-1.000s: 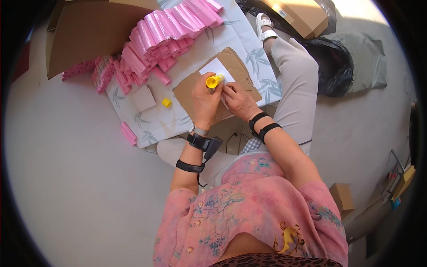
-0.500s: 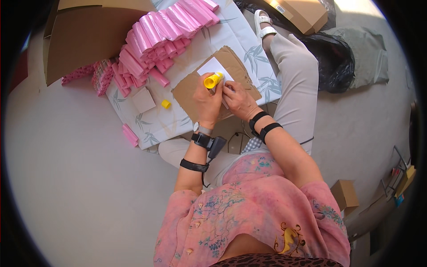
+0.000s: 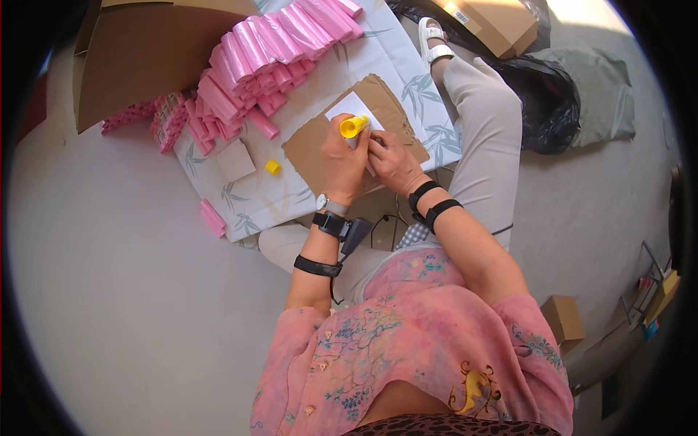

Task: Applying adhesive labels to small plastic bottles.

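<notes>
My left hand [image 3: 342,158] is closed round a yellow glue stick [image 3: 352,128], its lower end pressed toward a white sheet of paper [image 3: 346,106]. The paper lies on a flat piece of brown cardboard [image 3: 307,151]. Beside it, my right hand [image 3: 395,158] has its fingers bent and pinched at the paper's edge; the fingertips are partly hidden. Left of the cardboard sits a small yellow cap [image 3: 273,167], with a pale square of paper or card [image 3: 236,160] farther left.
Pink plastic rolls [image 3: 269,51] are piled at the table's far left, by a large open cardboard box [image 3: 145,58]. One pink roll [image 3: 212,218] lies at the left edge of the patterned tablecloth [image 3: 291,207]. Black plastic bags [image 3: 545,105] and another box [image 3: 494,25] are at far right.
My left hand and the glue stick have shifted slightly to the right and away from me over the paper. My right hand stays almost in place.
</notes>
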The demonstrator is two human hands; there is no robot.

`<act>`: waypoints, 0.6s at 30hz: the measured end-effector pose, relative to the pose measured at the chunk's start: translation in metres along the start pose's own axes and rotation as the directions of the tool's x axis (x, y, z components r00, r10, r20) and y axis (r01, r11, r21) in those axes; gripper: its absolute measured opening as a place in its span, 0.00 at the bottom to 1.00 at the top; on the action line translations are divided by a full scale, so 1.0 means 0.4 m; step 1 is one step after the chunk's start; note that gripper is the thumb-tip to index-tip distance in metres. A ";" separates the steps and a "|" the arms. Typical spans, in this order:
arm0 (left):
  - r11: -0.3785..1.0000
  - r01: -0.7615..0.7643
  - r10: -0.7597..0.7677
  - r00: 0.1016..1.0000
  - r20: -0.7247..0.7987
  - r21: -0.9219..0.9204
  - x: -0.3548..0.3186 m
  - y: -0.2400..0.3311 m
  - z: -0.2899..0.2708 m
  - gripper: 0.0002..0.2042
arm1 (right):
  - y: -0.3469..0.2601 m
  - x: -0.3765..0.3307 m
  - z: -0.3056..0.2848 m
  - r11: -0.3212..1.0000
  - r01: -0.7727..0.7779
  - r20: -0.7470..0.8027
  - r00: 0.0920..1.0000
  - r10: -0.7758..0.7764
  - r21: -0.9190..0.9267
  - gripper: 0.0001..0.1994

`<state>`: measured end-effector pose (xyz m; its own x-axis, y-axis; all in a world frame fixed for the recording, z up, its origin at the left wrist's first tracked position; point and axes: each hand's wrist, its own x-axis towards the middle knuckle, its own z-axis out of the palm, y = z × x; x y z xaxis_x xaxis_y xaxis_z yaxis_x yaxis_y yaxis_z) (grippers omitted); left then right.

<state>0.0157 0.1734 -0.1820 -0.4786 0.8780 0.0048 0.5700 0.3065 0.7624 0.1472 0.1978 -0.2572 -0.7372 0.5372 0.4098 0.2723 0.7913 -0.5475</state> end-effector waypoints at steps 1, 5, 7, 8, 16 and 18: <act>0.999 0.036 -0.036 0.999 0.010 -0.028 -0.004 -0.003 -0.006 0.13 | -0.002 0.001 0.000 1.000 -0.007 0.009 1.000 0.007 0.002 0.17; 0.999 0.024 -0.024 1.000 0.012 -0.030 -0.021 -0.027 -0.034 0.14 | -0.005 0.006 -0.006 0.999 -0.035 -0.004 0.999 0.035 0.013 0.20; 1.000 0.001 -0.001 1.000 -0.005 -0.006 -0.029 -0.039 -0.044 0.14 | -0.007 0.009 -0.010 0.999 -0.033 -0.013 0.999 0.033 0.006 0.21; 1.000 0.001 -0.001 1.000 -0.007 -0.006 -0.031 -0.042 -0.049 0.14 | -0.008 0.010 -0.011 1.000 -0.031 -0.022 0.999 0.031 -0.002 0.21; 0.998 -0.037 0.040 0.998 -0.043 0.047 -0.038 -0.055 -0.065 0.14 | -0.009 0.009 -0.009 0.999 -0.048 -0.009 0.999 0.048 0.013 0.22; 0.998 -0.026 0.028 0.999 -0.033 0.048 -0.040 -0.059 -0.069 0.14 | -0.008 0.008 -0.009 0.999 -0.046 -0.009 0.999 0.046 0.011 0.22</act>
<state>-0.0086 0.1421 -0.1821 -0.4844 0.8736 0.0477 0.6138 0.3005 0.7301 0.1463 0.1980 -0.2514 -0.7182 0.5759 0.3905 0.2991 0.7622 -0.5741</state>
